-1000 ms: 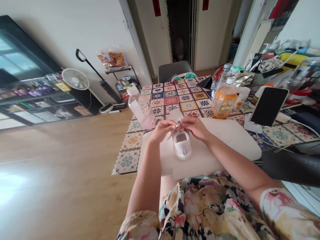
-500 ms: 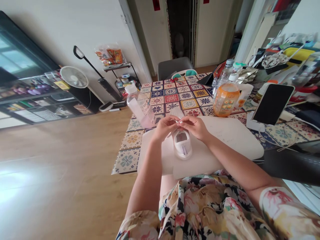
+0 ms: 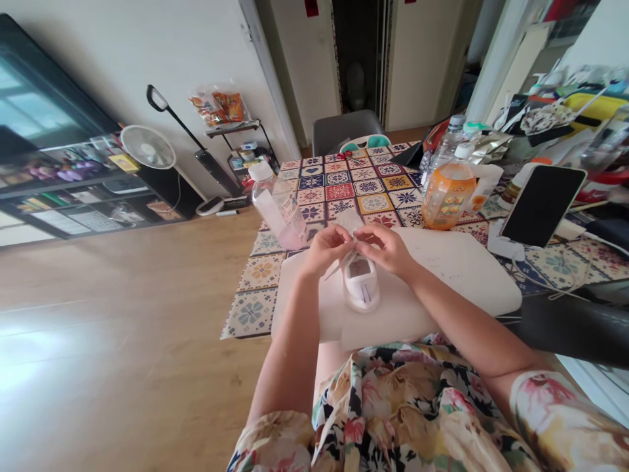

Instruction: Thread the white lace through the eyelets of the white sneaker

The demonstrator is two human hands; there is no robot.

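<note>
A white shoe [image 3: 362, 292] stands on a white sheet [image 3: 304, 308] in front of me, its heel towards me and its opening showing a grey-brown inside. Purple marks run down the heel. Above the front of the opening, my left hand [image 3: 328, 250] and my right hand [image 3: 382, 246] meet with fingertips pinched. Both hold the white shoelace [image 3: 336, 267], and one strand hangs down by the left fingers. The fingers cover most of the lacing, so its exact form is hard to make out.
A clear bottle with pink liquid [image 3: 280, 206] stands left of the hands. To the right are an orange bottle [image 3: 447, 196] and a phone [image 3: 543, 204] on a stand with a cable. Clutter fills the far right side. A grey chair [image 3: 348, 128] stands beyond the patterned tablecloth [image 3: 339, 190].
The fingertips have shifted slightly apart above the shoe, and the lace strand on the left shows more clearly. The whole view has moved a little.
</note>
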